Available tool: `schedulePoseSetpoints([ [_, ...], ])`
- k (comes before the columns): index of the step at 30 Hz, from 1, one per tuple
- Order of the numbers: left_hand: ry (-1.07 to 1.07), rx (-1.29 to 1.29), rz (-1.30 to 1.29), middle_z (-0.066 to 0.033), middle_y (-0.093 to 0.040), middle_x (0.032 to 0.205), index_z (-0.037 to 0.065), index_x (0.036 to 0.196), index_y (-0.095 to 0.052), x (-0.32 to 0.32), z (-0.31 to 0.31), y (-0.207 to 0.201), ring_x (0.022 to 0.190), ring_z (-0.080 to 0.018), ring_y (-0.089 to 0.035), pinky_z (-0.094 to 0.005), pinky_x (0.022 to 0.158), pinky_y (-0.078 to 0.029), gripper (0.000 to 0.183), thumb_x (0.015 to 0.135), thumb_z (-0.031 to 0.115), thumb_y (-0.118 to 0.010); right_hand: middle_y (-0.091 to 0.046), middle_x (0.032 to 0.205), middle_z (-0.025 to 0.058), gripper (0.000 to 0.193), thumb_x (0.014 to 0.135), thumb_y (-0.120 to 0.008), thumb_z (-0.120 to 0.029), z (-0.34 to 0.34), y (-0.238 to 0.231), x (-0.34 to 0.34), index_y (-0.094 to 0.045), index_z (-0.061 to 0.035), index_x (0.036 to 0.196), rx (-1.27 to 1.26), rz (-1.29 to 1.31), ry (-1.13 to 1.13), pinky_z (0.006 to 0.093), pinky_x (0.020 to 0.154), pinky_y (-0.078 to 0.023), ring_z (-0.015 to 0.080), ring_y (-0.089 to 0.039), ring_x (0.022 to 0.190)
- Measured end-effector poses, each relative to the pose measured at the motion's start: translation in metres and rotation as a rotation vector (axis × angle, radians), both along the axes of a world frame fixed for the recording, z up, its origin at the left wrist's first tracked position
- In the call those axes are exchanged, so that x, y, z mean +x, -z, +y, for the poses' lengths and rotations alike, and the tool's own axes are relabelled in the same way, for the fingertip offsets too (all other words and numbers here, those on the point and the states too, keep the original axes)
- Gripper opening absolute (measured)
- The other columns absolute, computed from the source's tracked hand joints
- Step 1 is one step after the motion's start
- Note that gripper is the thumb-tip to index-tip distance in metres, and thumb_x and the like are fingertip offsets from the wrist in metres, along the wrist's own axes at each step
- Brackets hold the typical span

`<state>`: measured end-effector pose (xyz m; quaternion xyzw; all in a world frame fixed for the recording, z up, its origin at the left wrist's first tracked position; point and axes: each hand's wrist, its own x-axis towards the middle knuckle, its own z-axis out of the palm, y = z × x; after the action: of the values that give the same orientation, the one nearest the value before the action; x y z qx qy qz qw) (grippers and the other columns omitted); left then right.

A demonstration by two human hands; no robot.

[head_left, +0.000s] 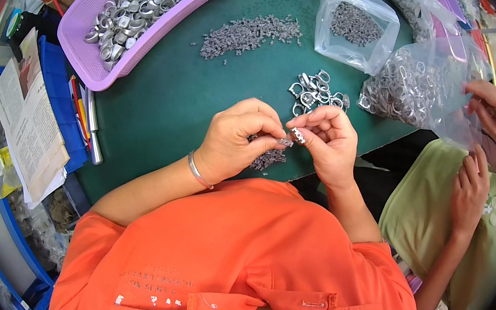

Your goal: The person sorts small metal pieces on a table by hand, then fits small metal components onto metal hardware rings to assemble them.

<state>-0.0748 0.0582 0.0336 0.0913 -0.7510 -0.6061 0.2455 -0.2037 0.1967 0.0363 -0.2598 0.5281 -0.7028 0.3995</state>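
Observation:
My left hand (pixel 239 136), wearing a silver bangle (pixel 199 172) at the wrist, pinches a tiny grey translucent piece (pixel 284 142). Facing it, my right hand (pixel 332 141) grips a silver ring (pixel 298 136) between thumb and fingers, its raised lettered top turned up. The piece and the ring are close together; whether they touch I cannot tell. Beneath my left hand lies a small heap of grey pieces (pixel 268 159), partly hidden by the fingers. Just beyond my right hand sits a loose cluster of silver rings (pixel 313 91) on the green tabletop (pixel 161 103).
A pink-purple basket (pixel 83 63) of metal rings stands far left. Grey pieces (pixel 249 35) are spread at the back, beside an open plastic bag (pixel 333 39) of more. A bag of rings (pixel 404 89) lies right, near a co-worker's hands (pixel 490 110). Pens and newspaper (pixel 27 120) are left.

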Motion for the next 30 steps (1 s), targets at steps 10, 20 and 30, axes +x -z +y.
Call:
schedulePoseSetpoints([
  [10, -0.051, -0.036, -0.031, -0.0066, -0.065, 0.083, 0.003, 0.082, -0.067, 0.0027, 0.0033, 0.0012, 0.075, -0.0172, -0.063, -0.0270, 0.064, -0.051, 0.017, 0.069, -0.007, -0.072, -0.067, 0.092, 0.0148, 0.024, 0.081, -0.060, 0.014, 0.0020, 0.0017, 0.0025, -0.049, 0.0009, 0.098, 0.017, 0.228, -0.003, 0.0256, 0.077, -0.052, 0.0179, -0.066, 0.088],
  [20, -0.061, -0.163, 0.072, -0.0059, -0.063, 0.084, 0.003, 0.082, -0.065, 0.0012, 0.0022, -0.0019, 0.074, -0.0179, -0.062, -0.0273, 0.063, -0.051, 0.014, 0.072, -0.005, -0.069, -0.066, 0.086, 0.0120, 0.023, 0.074, -0.070, 0.010, 0.0006, 0.0074, 0.0053, -0.055, 0.0026, 0.089, -0.040, 0.405, 0.071, 0.0249, 0.070, -0.051, 0.0159, -0.064, 0.078],
  [30, -0.056, -0.136, 0.085, -0.0065, -0.065, 0.085, 0.004, 0.083, -0.064, 0.0014, 0.0025, 0.0011, 0.076, -0.0193, -0.063, -0.0276, 0.063, -0.052, 0.016, 0.071, -0.005, -0.070, -0.063, 0.084, 0.0105, 0.010, 0.078, -0.065, 0.007, 0.0000, 0.0022, 0.0011, -0.064, 0.0025, 0.088, 0.057, 0.541, 0.053, 0.0247, 0.065, -0.047, 0.0161, -0.059, 0.075],
])
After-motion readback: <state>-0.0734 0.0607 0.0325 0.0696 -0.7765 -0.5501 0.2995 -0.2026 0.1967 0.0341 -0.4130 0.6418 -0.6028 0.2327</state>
